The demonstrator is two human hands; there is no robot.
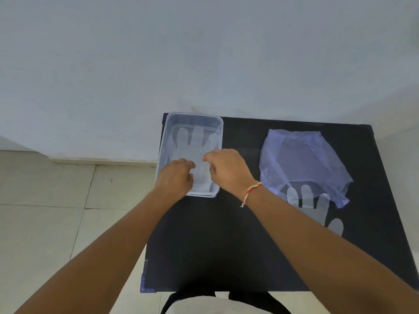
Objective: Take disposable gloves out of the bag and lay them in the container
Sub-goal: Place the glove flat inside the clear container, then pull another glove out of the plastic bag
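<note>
A clear plastic container point(217, 125) stands at the far left of a black table point(226, 234). A see-through disposable glove point(191, 138) lies flat inside it, fingers pointing away from me. My left hand point(175, 177) and my right hand point(229, 168) are both over the container's near half, fingertips pinched on the glove's cuff end. To the right lies a bluish plastic bag point(301, 159). Another clear glove point(310, 205) sticks out of the bag's near opening, partly on the table.
The table stands against a pale wall point(204, 53). Beige floor tiles point(56, 211) show to the left. A red and white thread is tied around my right wrist point(250, 192). The container sits at the table's left edge.
</note>
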